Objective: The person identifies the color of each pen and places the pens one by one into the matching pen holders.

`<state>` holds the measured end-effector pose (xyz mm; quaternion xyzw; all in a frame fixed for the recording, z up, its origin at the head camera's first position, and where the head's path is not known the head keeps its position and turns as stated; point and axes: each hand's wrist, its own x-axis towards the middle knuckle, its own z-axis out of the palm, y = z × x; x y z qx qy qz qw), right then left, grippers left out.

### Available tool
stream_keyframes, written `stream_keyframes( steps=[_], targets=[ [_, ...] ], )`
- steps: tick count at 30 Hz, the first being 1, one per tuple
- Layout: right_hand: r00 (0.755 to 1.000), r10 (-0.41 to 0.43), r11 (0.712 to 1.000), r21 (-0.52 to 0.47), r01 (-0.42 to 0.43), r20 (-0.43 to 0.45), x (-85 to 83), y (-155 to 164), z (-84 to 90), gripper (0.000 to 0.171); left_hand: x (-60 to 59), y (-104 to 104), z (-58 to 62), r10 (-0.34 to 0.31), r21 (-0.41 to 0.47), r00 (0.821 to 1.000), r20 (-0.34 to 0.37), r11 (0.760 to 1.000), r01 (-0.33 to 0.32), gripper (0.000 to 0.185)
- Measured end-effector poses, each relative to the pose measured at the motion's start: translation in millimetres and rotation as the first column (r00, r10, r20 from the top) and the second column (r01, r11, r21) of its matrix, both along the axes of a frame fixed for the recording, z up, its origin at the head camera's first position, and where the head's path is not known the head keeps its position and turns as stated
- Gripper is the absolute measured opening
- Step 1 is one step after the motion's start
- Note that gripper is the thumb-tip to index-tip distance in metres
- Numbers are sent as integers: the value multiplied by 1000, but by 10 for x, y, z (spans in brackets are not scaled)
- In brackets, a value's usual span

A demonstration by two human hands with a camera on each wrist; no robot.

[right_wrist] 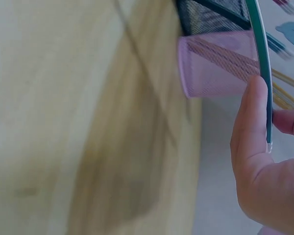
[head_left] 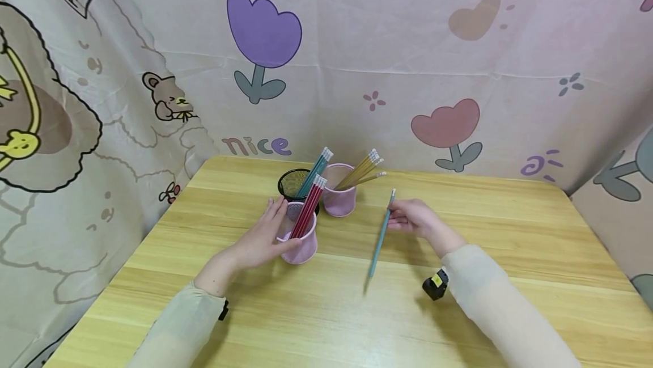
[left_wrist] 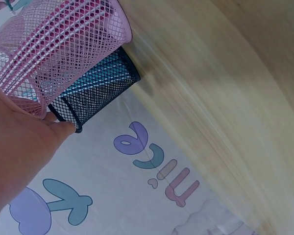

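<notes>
My right hand (head_left: 415, 218) pinches a teal pencil (head_left: 380, 244) near its white-ended top, between thumb and finger. The pencil slants above the table with its tip down. My left hand (head_left: 257, 239) rests against the front pink mesh pencil cup (head_left: 300, 252), thumb across its near side and fingers spread toward the black mesh cup behind. Red pencils (head_left: 309, 206) lean in that pink cup. In the left wrist view, fingertips reach the rim of the black cup (left_wrist: 100, 90). Teal pencils (head_left: 314, 172) stand in the black cup.
A second pink mesh cup (head_left: 339, 202) holding yellow pencils (head_left: 359, 169) stands just right of the black one. The wooden table (head_left: 510, 232) extends around the cups. Behind it hangs a patterned cloth (head_left: 352, 28). Small black cameras sit at both wrists.
</notes>
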<state>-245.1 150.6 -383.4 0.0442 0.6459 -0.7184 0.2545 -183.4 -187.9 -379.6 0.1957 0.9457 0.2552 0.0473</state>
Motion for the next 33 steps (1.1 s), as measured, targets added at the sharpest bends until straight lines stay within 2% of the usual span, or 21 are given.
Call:
stream_keyframes(
  steps=[6, 14, 23, 29, 31, 33],
  targets=[
    [999, -27, 997, -75, 25, -23, -29, 163, 131, 29, -1, -1, 1, 4, 0, 1000, 8, 1000, -4, 95],
    [998, -24, 991, -134, 16, -57, -70, 342, 347, 34, -1, -2, -4, 4, -6, 1000, 3, 1000, -4, 95],
    [986, -158, 962, -233, 142, -51, -104, 384, 779, 36, 7, -4, 1, 2, -4, 1000, -5, 1000, -2, 95],
    [963, -261, 930, -284, 233, -65, -151, 256, 1058, 15, -4, -4, -6, 3, -4, 1000, 6, 1000, -3, 96],
    [945, -312, 914, -299, 273, -93, -165, 169, 1128, 10, -4, -4, -5, 1, -1, 1000, 13, 1000, -1, 96],
    [915, -381, 892, -311, 327, -131, -189, 54, 1176, 11, -4, -6, -5, 0, 1, 1000, 19, 1000, 0, 96]
  ],
)
